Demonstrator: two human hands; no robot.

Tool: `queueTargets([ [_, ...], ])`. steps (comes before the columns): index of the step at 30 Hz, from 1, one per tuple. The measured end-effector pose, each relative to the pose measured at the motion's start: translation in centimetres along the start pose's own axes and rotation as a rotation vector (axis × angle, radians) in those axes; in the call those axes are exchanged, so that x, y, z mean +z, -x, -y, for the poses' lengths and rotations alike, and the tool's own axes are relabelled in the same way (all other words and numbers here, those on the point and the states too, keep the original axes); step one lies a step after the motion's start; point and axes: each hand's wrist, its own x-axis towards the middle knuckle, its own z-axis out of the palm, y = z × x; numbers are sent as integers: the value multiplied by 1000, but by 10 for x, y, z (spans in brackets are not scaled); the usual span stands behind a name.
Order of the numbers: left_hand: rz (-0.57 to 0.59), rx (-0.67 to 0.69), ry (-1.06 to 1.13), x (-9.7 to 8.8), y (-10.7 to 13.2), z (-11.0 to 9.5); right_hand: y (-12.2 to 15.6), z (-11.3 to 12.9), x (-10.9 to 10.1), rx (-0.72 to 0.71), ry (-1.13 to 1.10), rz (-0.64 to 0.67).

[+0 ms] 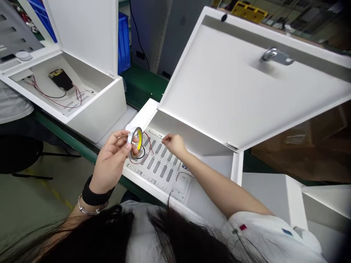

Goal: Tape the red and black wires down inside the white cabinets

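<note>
My left hand grips a thin roll of tape with a yellow inner ring, held upright over the left end of an open white metal box. A white piece with blue marks shows between thumb and fingers. My right hand is inside the box with its fingertips pinched together, above the slotted mounting plate. Whatever the pinch holds, if anything, is too small to make out. Red and black wires lie on the plate near the tape.
The box's raised lid carries a metal lock. To the left, a second open white box holds a black wired module. Another person's shirt shows at far left. Blue bins and cardboard boxes stand behind.
</note>
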Motion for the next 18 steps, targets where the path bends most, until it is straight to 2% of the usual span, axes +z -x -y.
queueTargets([
  [3,1,15,45,-8,1,14,-26,-29,38,57,-83,2],
  [5,-12,18,83,-12,0,19,-37,-41,57,67,-215,16],
  [8,-25,9,109,-14,-4,20,-44,-50,84,114,-439,58],
  [10,-31,-4,101,-13,-5,19,-46,-52,98,206,-551,94],
  [14,-54,-9,65,-11,-5,17,-42,-50,116,352,-621,184],
  [18,-73,-19,27,-9,-5,16,-38,-52,124,332,-543,279],
])
